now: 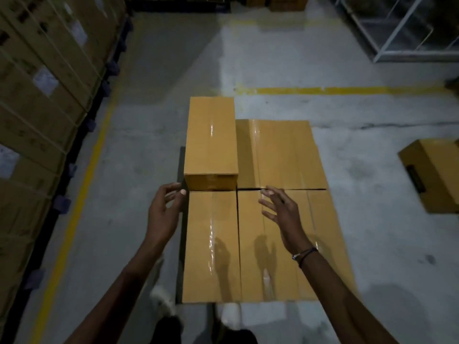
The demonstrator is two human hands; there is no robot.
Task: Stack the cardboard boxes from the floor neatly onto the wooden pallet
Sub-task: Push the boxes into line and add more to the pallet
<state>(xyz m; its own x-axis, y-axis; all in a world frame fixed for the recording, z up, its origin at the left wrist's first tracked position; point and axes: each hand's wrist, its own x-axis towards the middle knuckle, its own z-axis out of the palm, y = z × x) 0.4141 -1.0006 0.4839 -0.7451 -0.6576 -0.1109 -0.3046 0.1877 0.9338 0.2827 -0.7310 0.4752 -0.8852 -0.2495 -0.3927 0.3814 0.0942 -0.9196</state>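
A: While both hands hang over the stack, what are they holding?
B: Nothing. Left hand has loose, spread fingers, just beside the near left corner of the top box. Can't tell if the fingertips touch it. Right hand is spread flat, palm down, over the lower layer. No grasp on either side.
A: Where's the top box?
B: It sits on the far left of the lower layer, long side running away from the camera, taped along its length.
A: And the lower layer?
B: Taped brown boxes packed flat, touching side by side, with a thin dark gap across the middle. A dark edge shows along their left side. Could be the pallet, can't tell.
A: Anything still on the floor?
B: One more box on the grey floor at the right, well apart from the stack and turned at an angle.
A: Surroundings?
B: Strapped cartons stacked along the left, yellow floor lines, a white metal frame far right. White shoes at the bottom, blurred. A wristband is on the right wrist.
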